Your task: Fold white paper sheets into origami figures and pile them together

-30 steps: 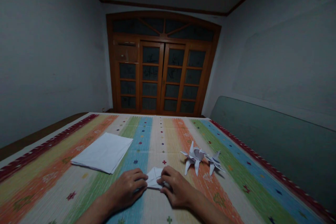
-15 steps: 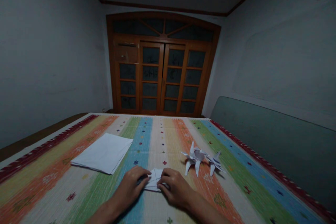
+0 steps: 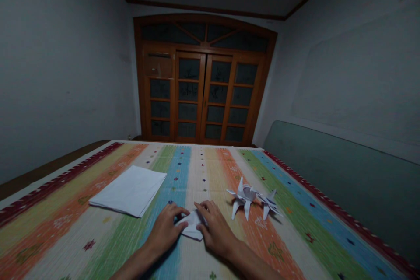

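Observation:
A small folded piece of white paper (image 3: 193,226) lies near the table's front, between my two hands. My left hand (image 3: 167,226) pinches its left side, thumb on top at the near edge. My right hand (image 3: 215,229) grips the right side, with its index finger at the far edge and thumb at the near edge. Parts of the paper are hidden under the fingers. To the right stand white folded-paper figures (image 3: 246,199) with pointed, leg-like spikes. A stack of white paper sheets (image 3: 129,190) rests to the left.
A striped, patterned tablecloth (image 3: 210,175) covers the table. Along the right side stands a grey-green panel (image 3: 328,175), close to the table edge. Wooden doors with glass panes (image 3: 205,96) are at the far end of the room.
My right hand's fingers have moved up and spread along the paper's far right edge. The paper has turned slightly and its top looks differently folded. The stack and figures stay put.

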Demonstrator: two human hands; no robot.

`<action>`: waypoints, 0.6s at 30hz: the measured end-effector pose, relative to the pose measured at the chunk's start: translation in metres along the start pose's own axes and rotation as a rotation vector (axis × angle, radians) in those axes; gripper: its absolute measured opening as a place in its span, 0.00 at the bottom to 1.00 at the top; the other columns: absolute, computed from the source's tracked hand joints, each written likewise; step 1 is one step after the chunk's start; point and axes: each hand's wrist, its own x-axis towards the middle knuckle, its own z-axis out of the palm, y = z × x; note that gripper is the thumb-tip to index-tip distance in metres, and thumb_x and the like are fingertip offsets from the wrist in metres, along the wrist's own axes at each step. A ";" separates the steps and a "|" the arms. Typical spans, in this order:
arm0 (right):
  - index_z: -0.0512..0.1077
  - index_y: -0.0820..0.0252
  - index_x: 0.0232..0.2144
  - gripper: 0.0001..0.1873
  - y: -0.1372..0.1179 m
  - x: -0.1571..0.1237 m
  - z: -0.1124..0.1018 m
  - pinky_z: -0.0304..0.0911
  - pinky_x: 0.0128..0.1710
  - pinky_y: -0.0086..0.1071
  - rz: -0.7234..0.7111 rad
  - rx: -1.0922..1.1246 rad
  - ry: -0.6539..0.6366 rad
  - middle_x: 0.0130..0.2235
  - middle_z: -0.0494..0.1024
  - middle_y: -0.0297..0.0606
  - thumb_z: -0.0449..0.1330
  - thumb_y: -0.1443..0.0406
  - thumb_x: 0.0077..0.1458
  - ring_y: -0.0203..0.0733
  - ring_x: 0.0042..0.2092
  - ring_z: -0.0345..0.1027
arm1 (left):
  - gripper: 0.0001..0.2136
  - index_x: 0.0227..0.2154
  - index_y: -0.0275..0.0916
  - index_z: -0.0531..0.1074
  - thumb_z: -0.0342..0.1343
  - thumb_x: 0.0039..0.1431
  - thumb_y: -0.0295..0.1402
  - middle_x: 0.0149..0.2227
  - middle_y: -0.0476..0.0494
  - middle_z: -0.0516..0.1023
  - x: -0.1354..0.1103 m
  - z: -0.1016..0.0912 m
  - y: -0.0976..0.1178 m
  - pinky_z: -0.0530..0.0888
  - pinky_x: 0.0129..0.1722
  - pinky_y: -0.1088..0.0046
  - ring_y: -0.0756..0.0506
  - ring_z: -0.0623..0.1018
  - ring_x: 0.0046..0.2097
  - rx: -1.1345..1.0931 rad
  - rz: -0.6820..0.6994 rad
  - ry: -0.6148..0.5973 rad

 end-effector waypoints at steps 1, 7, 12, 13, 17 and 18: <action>0.66 0.58 0.62 0.34 0.000 0.001 0.000 0.63 0.57 0.45 0.011 -0.005 -0.013 0.53 0.72 0.47 0.62 0.77 0.53 0.52 0.54 0.65 | 0.09 0.37 0.42 0.82 0.63 0.52 0.28 0.35 0.45 0.80 0.001 0.000 0.001 0.71 0.48 0.60 0.39 0.77 0.41 0.002 -0.007 0.000; 0.74 0.57 0.49 0.21 0.002 0.005 0.000 0.66 0.50 0.39 0.036 -0.016 -0.008 0.45 0.75 0.43 0.59 0.79 0.56 0.49 0.49 0.69 | 0.08 0.34 0.40 0.81 0.61 0.51 0.26 0.32 0.46 0.80 0.006 0.002 0.003 0.71 0.43 0.63 0.40 0.77 0.38 0.020 -0.039 -0.019; 0.74 0.60 0.38 0.15 0.007 0.004 0.004 0.67 0.46 0.36 0.034 -0.008 0.068 0.41 0.76 0.42 0.58 0.81 0.56 0.48 0.46 0.71 | 0.03 0.31 0.39 0.81 0.61 0.55 0.28 0.32 0.45 0.79 0.004 0.002 0.004 0.71 0.45 0.63 0.40 0.78 0.39 0.049 -0.031 -0.035; 0.74 0.60 0.37 0.15 0.008 0.004 0.005 0.67 0.45 0.36 0.023 -0.009 0.077 0.41 0.76 0.42 0.58 0.82 0.56 0.48 0.45 0.71 | 0.03 0.31 0.39 0.80 0.62 0.56 0.28 0.33 0.45 0.79 0.002 0.002 0.004 0.71 0.46 0.62 0.40 0.78 0.40 0.054 -0.025 -0.034; 0.73 0.60 0.34 0.14 0.009 0.002 0.007 0.67 0.45 0.36 -0.027 -0.008 0.081 0.38 0.77 0.42 0.56 0.81 0.58 0.47 0.43 0.72 | 0.03 0.31 0.40 0.79 0.62 0.59 0.27 0.36 0.44 0.78 -0.005 0.003 -0.001 0.71 0.49 0.62 0.39 0.77 0.44 0.142 0.096 -0.012; 0.73 0.60 0.34 0.14 0.009 0.002 0.007 0.67 0.45 0.36 -0.042 -0.007 0.080 0.38 0.77 0.42 0.56 0.81 0.58 0.47 0.43 0.72 | 0.04 0.31 0.40 0.79 0.61 0.60 0.25 0.37 0.44 0.78 -0.007 0.004 -0.003 0.72 0.47 0.64 0.40 0.78 0.43 0.177 0.143 -0.009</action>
